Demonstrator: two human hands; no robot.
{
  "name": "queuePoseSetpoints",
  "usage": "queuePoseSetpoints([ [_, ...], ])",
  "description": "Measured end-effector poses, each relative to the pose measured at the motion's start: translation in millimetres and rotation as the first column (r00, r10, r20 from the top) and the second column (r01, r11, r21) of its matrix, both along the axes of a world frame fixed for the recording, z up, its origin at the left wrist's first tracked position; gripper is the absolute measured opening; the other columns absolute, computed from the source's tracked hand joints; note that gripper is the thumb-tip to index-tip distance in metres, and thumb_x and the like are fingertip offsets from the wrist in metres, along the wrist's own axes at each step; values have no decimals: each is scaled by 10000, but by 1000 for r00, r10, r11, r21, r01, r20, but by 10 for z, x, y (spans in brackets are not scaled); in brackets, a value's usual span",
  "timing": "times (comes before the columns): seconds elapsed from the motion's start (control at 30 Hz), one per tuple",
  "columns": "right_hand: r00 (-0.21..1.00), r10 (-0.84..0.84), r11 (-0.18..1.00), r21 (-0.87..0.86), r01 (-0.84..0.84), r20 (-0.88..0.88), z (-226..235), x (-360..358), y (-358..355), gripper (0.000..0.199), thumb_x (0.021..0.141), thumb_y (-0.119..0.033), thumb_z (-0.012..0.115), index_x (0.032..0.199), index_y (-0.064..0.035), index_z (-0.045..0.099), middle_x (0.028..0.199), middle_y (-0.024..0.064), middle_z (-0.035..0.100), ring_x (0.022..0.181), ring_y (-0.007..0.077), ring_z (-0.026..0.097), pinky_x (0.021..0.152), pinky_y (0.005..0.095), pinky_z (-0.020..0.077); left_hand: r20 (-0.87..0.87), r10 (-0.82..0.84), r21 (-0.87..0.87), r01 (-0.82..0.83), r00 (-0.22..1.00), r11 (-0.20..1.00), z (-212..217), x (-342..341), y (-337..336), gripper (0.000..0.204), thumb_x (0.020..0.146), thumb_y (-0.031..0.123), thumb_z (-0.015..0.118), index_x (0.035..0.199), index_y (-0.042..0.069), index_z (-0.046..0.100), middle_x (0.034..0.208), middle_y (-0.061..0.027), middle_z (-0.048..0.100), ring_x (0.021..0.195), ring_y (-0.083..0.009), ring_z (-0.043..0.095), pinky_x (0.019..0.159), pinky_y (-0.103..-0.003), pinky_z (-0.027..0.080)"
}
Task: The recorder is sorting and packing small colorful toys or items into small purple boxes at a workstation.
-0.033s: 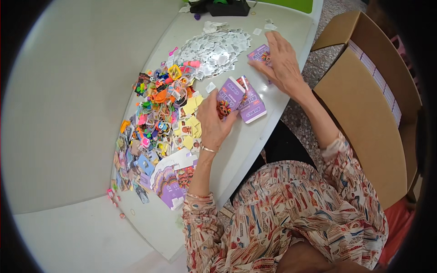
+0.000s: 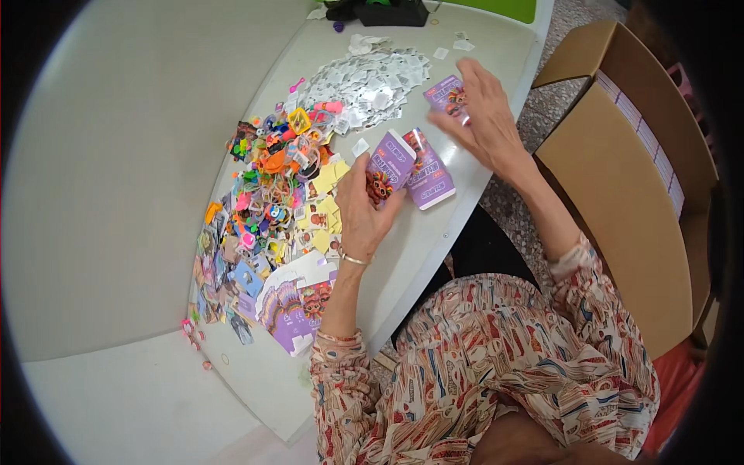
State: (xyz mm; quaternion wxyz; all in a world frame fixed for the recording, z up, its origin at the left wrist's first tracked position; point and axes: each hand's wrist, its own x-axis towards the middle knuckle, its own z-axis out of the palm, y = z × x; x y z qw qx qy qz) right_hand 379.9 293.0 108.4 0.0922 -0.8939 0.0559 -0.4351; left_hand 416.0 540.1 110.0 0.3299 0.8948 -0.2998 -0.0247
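My left hand (image 2: 366,203) grips a small purple box (image 2: 393,159) with a colorful character printed on it, fingers along one side and thumb on the other. Partly beneath that box, at its right, lies a second purple box (image 2: 431,183) on the table. Farther off, another purple box (image 2: 445,94) lies near the table's right edge. My right hand (image 2: 490,124) hovers beside and partly over it, fingers stretched out and thumb apart, seemingly holding nothing. Left of my left hand is a heap of small colorful toys (image 2: 275,159), with yellow cards (image 2: 332,174) along its near side.
A mound of small white packets (image 2: 368,81) covers the far table (image 2: 411,260). Flat unfolded purple cartons (image 2: 291,322) lie beside my left forearm. An open cardboard box (image 2: 620,182) holding rows of packed boxes stands right of the table. A black tray (image 2: 391,13) sits at the far end.
My right hand has shifted slightly away from the far purple box, so more of that box shows. My left hand still holds its box.
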Motion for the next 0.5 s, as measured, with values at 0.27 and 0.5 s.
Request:
queuePoseSetpoints([
  [0.27,679,725,389,881,-269,-113,232,-862,654,865,737,-421,749,1330,71,354,1089,253,583,1010,330,607,866,400,468,-474,-405,-608,42,782,793,-8,-659,-56,718,802,119,725,1413,23,361,1358,-126,461,1188,-229,524,980,-330,443],
  [0.5,850,474,678,710,-188,-228,206,-897,506,824,685,-376,772,1286,46,399,942,223,604,817,319,616,753,373,493,107,6,4,-7,994,1000,-27,669,31,319,833,156,659,1119,16,639,1104,-141,649,1020,-262,595,847,-347,495],
])
